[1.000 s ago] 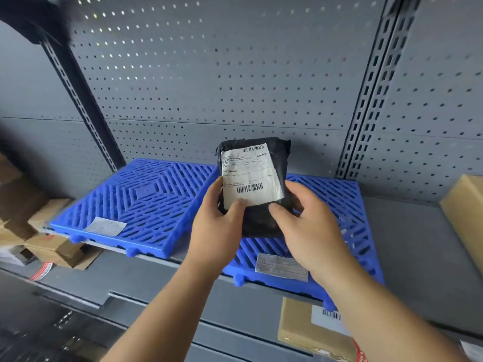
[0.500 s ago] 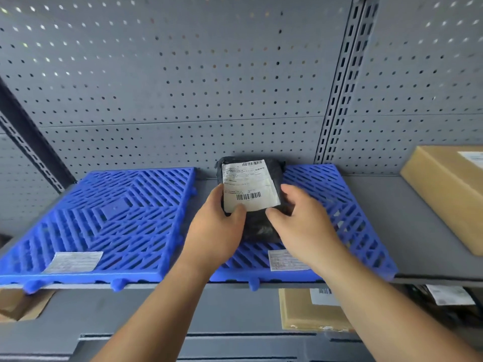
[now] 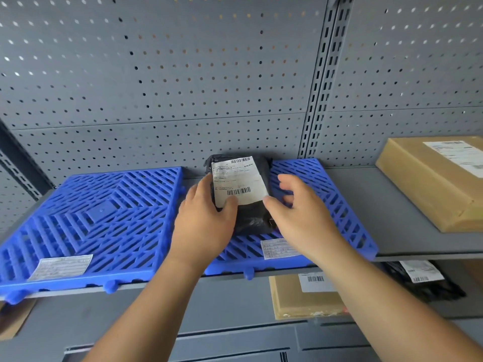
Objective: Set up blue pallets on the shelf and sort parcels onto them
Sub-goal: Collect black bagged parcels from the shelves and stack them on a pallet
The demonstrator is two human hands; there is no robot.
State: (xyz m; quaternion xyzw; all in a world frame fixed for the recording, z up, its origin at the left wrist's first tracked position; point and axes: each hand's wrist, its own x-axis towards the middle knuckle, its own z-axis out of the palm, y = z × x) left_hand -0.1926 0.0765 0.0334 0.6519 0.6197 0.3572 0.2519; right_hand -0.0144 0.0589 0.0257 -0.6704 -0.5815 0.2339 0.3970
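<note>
Two blue slatted pallets lie side by side on the grey shelf (image 3: 407, 241): the left pallet (image 3: 86, 226) and the right pallet (image 3: 334, 202). A black bagged parcel (image 3: 251, 218) with a white barcode label lies on the right pallet near its left edge, reaching the back wall. My left hand (image 3: 206, 223) grips the parcel's left side, thumb on the label. My right hand (image 3: 300, 212) hovers just right of the parcel, fingers spread and blurred, with only the thumb tip near it.
A tan cardboard box (image 3: 439, 178) with a label sits on the shelf at the right. Below on the lower shelf lie another tan parcel (image 3: 305, 299) and a black bagged parcel (image 3: 428, 283). A perforated grey back panel (image 3: 183, 87) closes the rear.
The parcel has come down onto the right pallet. My right hand has let go of it and opened, moving slightly right. The view has tilted up and right.
</note>
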